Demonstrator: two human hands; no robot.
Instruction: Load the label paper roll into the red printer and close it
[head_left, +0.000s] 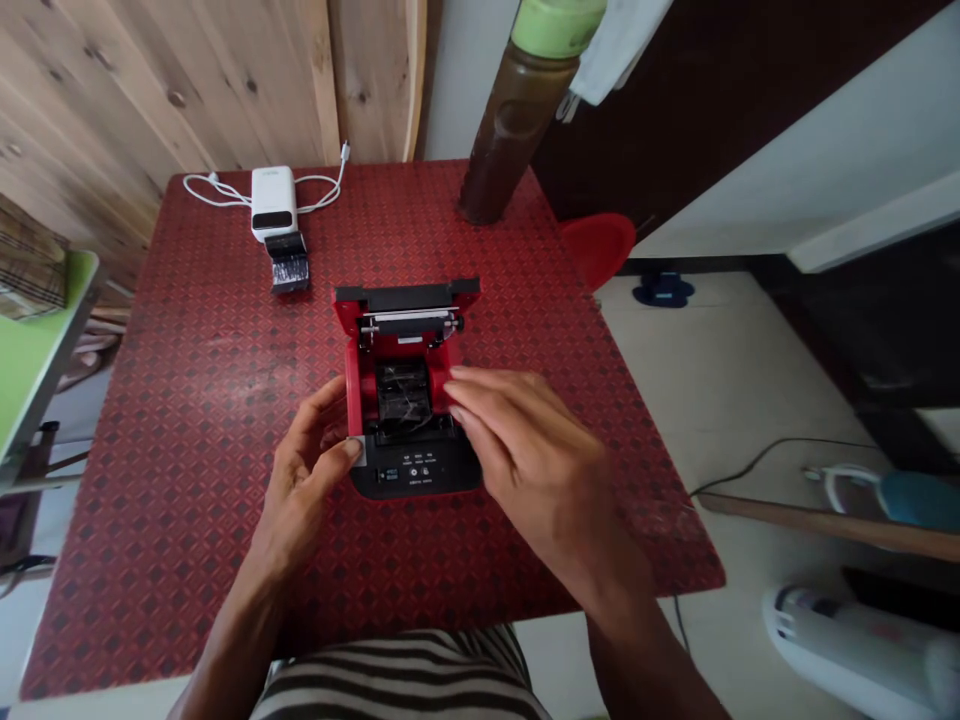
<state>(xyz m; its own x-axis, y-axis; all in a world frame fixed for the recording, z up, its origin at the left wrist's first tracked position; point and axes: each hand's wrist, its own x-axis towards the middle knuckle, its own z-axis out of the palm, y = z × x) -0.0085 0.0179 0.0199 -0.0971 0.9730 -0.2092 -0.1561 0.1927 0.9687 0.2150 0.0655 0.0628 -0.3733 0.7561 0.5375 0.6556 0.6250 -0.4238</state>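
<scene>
Two hands work at one red-and-black thermal printer [409, 400], its lid tipped open, sitting mid-table on a red patterned tabletop [187, 570], with wide open room to its left and right and less toward the near edge. The left hand [300, 470] curls at the printer's front left corner, its thumb pressing a small white tab [358, 450], seemingly pinched against the casing. The right hand [525, 450] hangs with fingers together, just beside the printer's right wall; contact is hard to tell. Toward the far edge lie one white box [274, 200], one looped white cable [217, 190] and one dark strip [289, 265]; one brown bottle [510, 130] stands at the far edge, well apart from the printer
</scene>
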